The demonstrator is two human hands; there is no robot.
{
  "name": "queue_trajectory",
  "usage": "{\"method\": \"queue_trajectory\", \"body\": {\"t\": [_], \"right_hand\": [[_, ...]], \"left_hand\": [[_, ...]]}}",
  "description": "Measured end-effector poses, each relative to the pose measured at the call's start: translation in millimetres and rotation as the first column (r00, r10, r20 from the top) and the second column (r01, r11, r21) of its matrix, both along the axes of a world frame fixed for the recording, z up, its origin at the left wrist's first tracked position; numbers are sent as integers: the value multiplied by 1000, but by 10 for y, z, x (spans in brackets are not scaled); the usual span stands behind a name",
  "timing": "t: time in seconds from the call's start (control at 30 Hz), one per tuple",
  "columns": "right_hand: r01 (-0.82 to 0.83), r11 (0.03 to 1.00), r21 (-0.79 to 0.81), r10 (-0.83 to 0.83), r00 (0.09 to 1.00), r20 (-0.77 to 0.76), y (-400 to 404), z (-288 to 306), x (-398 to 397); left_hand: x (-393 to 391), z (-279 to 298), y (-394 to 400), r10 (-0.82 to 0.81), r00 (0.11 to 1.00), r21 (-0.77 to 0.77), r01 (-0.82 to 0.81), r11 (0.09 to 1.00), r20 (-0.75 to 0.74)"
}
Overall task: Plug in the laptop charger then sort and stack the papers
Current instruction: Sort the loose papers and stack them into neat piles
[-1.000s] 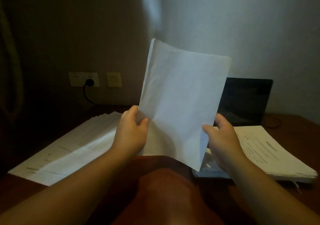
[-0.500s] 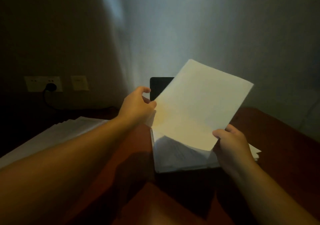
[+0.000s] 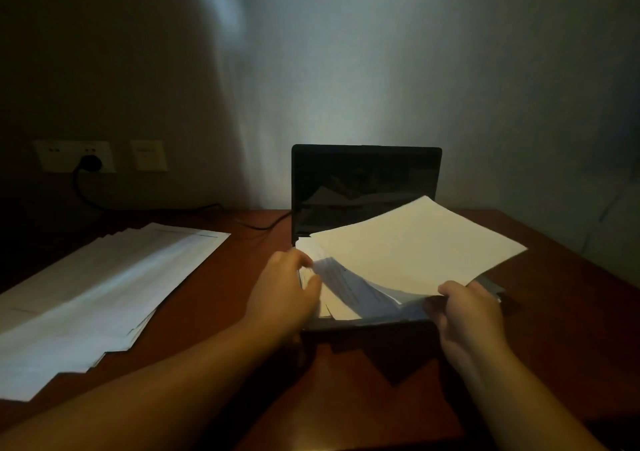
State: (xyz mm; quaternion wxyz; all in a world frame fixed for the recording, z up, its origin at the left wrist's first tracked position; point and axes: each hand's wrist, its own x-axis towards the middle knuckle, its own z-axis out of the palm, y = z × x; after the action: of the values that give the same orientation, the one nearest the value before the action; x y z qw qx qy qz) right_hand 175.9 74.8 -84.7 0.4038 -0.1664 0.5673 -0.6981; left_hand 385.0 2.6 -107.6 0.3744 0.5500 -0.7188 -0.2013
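Sheet (image 3: 415,242) pinched by right hand (image 3: 467,315) over laptop (image 3: 363,180).

Laptop keyboard (image 3: 485,282) hidden under papers (image 3: 412,246), left stack (image 3: 86,287) apparently cropped

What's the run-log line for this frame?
charger plug: in wall socket | right hand: grips top sheet | left hand: at right stack's edge | left stack: on desk

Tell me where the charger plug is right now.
In the head view, the black charger plug sits in the white wall socket at far left, above the spread papers; its cable runs right toward the laptop.
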Motion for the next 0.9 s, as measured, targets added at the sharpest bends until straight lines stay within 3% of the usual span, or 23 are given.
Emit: {"method": "queue_trajectory", "body": {"t": [0.13, 0.23, 0.57, 0.9], "right_hand": [[-1, 1000, 14, 1, 998, 64, -14, 5, 28], [-15, 1000, 18, 13, 995, 102, -23, -1, 93], [-61, 998, -20, 63, 988, 140, -53, 26, 414], [-95, 996, 6, 94, 995, 41, -133, -64, 648]], "left_hand": [[5, -49, 172, -254, 912, -74, 292, 954, 323], [18, -59, 187, -268, 835, -77, 344, 936, 480], [114, -147, 143, -278, 870, -36, 319, 947, 407], [138, -239, 87, -236, 941, -15, 247, 969, 244]]}}
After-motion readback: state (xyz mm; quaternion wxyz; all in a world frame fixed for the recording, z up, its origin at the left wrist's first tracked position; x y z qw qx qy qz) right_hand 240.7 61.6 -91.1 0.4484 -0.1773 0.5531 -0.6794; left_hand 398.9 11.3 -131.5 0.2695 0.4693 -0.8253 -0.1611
